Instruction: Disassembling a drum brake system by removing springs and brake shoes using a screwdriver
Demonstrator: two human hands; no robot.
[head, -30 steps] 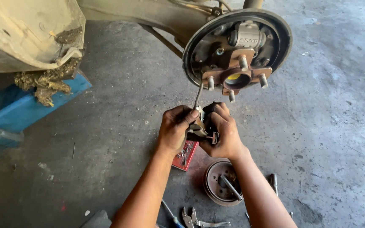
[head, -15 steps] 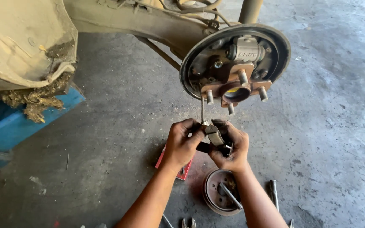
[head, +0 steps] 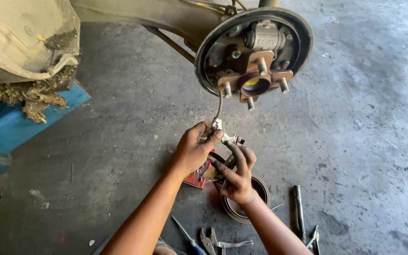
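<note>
My left hand (head: 193, 152) pinches a small metal lever at the end of a brake cable (head: 219, 107) that hangs down from the round backing plate (head: 213, 52) of a car's rear hub. Just to the right, my right hand (head: 236, 175) grips a dark curved brake shoe (head: 216, 165) and presses fingers against the same lever. The wheel hub (head: 255, 81) with its studs and the wheel cylinder (head: 264, 35) sit bare on the plate above my hands.
A brake drum (head: 256, 196) lies on the concrete under my right wrist, beside a red box (head: 199, 175). Pliers (head: 213, 243), a screwdriver (head: 185, 235) and a bar (head: 299, 210) lie nearby. A blue stand (head: 20, 123) props the muddy car body at left.
My hands have dropped lower and slightly apart. The left now pinches the cable lever while the right holds the shoe beneath it. The view has shifted to the left.
</note>
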